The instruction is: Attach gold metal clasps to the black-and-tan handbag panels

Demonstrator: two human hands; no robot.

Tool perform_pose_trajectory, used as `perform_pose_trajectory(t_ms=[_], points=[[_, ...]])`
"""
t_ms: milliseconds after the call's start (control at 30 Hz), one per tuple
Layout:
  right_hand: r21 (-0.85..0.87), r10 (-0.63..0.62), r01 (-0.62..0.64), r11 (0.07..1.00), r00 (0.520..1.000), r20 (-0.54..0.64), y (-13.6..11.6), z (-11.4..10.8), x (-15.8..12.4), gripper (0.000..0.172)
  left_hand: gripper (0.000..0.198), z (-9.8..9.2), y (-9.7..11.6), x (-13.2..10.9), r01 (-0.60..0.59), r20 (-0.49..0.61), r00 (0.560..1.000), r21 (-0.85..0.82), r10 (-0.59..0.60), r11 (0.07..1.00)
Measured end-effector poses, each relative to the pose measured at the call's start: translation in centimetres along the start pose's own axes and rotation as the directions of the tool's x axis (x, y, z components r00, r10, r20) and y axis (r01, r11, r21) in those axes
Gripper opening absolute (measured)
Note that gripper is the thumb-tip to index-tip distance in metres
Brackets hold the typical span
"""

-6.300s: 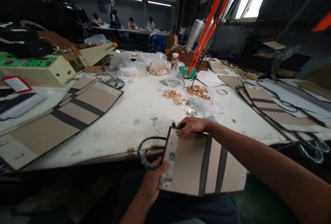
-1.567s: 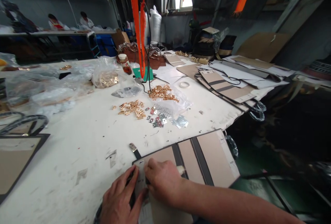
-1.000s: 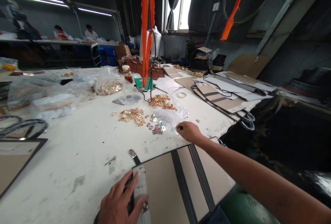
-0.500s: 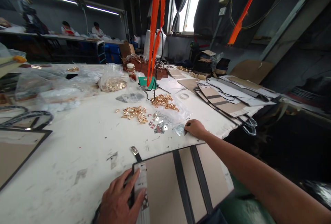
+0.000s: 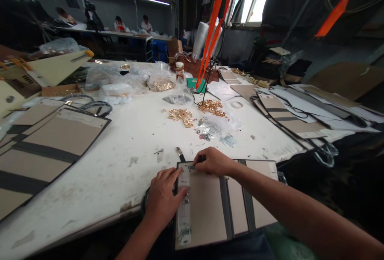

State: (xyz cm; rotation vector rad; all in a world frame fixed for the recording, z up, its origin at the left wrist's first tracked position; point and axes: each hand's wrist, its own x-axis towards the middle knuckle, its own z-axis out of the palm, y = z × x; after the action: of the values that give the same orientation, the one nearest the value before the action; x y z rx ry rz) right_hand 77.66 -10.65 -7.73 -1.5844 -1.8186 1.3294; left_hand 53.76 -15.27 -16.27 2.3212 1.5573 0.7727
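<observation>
A beige panel (image 5: 207, 208) with dark edging and dark straps lies in front of me, with a whitish strip (image 5: 184, 212) down its left side. A dark tab with a metal clasp (image 5: 179, 151) sticks out past its upper left corner. My left hand (image 5: 164, 192) rests on the panel's left edge, thumb and fingers apart. Over the upper left corner, the fingers of my right hand (image 5: 212, 161) are pinched together at the strip's top. What they hold is small and mostly hidden.
Beyond the panel lie gold metal pieces (image 5: 181, 117), more gold fittings (image 5: 213, 108) and thin metal plates (image 5: 207, 132). Similar panels (image 5: 69, 132) are stacked at left, others (image 5: 282, 112) at right. Orange strips (image 5: 214, 24) hang down. Several people sit at a far table.
My right hand has come back from the small metal plates to the panel's upper left corner. My left hand stays at the panel's left edge. The view has swung left.
</observation>
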Motion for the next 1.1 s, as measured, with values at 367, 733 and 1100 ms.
perform_pose_trajectory(t_ms=[367,733,1100], points=[[-0.222,0.039,-0.049,0.974,0.998,-0.049,-1.2,3.1,1.9,0.019,0.054,-0.3,0.5,-0.2,0.027,0.011,1.000,0.000,-0.027,1.000],[-0.417,-0.049,0.009,0.909,0.995,-0.085,-0.5,4.2,2.5,0.015,0.053,-0.4,0.6,-0.1,0.036,0.019,0.999,-0.024,-0.036,0.999],[-0.491,-0.071,-0.033,0.871,0.979,-0.190,0.4,4.8,1.3,0.012,0.051,-2.4,1.0,2.3,0.244,0.249,0.947,-0.148,-0.202,0.959]])
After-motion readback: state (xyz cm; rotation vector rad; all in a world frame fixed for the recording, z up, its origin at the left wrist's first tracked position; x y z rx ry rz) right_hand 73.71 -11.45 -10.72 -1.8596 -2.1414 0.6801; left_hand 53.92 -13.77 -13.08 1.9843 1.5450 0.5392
